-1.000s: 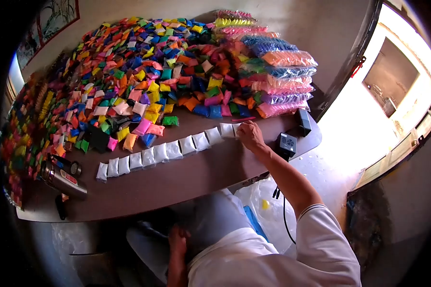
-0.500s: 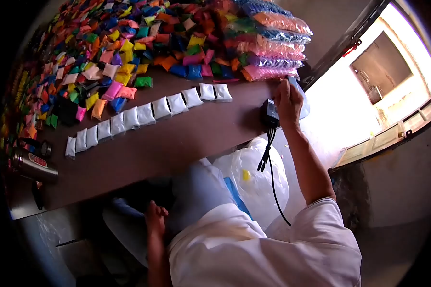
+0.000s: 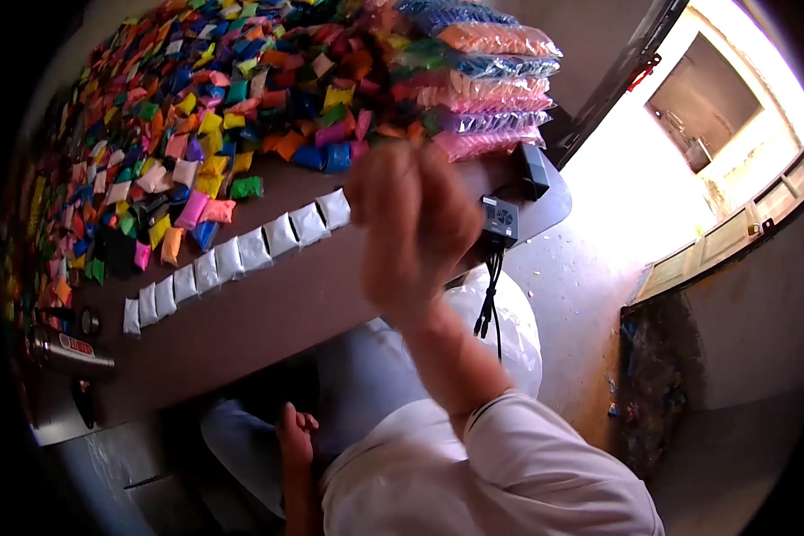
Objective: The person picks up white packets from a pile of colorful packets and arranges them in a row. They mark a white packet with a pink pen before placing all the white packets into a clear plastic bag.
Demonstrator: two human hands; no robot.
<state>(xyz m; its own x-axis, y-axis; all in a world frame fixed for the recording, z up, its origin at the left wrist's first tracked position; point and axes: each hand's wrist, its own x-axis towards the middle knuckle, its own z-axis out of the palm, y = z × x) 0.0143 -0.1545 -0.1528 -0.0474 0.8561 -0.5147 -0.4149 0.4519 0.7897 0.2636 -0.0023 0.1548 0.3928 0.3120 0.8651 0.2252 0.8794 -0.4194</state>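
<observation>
My right hand (image 3: 415,223), smeared by motion, hangs above the table over the right end of a row of small white packets (image 3: 252,249). Its fingers look curled closed; whether anything is in them cannot be seen. It hides part of the row. To its right, a small black box with a fan pattern (image 3: 500,220) sits at the table's front edge with black cables (image 3: 488,308) hanging down. My left hand (image 3: 297,434) rests low by my lap below the table edge, fingers loosely curled, holding nothing visible.
Many small coloured packets (image 3: 210,143) are heaped along the back of the brown table (image 3: 268,308). Stacked clear bags of coloured packets (image 3: 496,94) stand at the back right beside a dark block (image 3: 532,170). A steel flask (image 3: 73,351) lies at the left; a white plastic bag (image 3: 514,322) is below.
My right hand has moved left from beside the black box to over the white packets. The dark block at the table's right corner now shows. The camera view has shifted slightly.
</observation>
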